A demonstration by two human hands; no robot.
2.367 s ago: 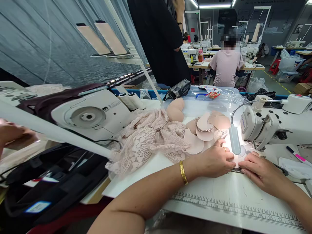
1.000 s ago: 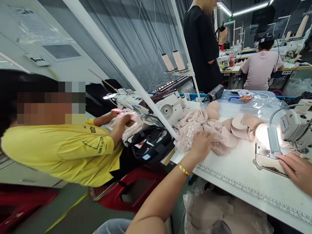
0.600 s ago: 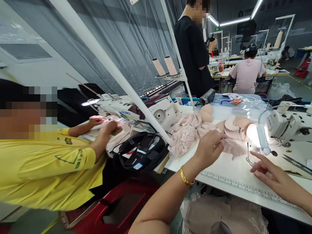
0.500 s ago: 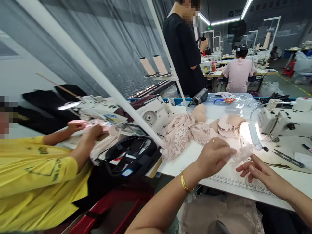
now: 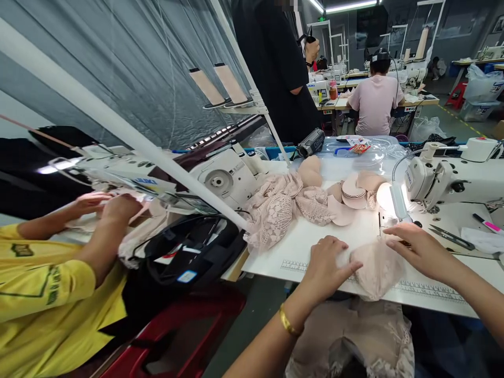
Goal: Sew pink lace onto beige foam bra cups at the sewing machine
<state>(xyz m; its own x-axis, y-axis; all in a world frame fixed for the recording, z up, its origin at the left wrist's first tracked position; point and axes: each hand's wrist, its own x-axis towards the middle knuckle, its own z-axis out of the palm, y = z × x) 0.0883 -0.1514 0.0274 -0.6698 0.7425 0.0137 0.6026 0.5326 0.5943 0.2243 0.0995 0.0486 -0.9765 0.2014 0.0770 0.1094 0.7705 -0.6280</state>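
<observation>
A beige lace-covered bra cup (image 5: 377,269) lies at the front edge of the white sewing table (image 5: 315,247), over its printed ruler. My left hand (image 5: 327,263), wearing a ring and a gold bangle, rests fingers-down on the cup's left side. My right hand (image 5: 418,249) touches its upper right edge with fingers spread. Behind them lie a heap of pink lace (image 5: 275,205) and a stack of beige cup pads (image 5: 352,190).
A white sewing machine (image 5: 452,181) with a lit lamp (image 5: 388,198) stands at the right, scissors (image 5: 451,237) and a pink pen (image 5: 487,224) beside it. A person in yellow (image 5: 47,283) sews at the left. A black bag (image 5: 189,252) sits between us. A person in black (image 5: 279,63) stands behind.
My left hand reached left into the lace heap, took a lace piece and brought it back. Both hands now press it flat on the table's front edge.
</observation>
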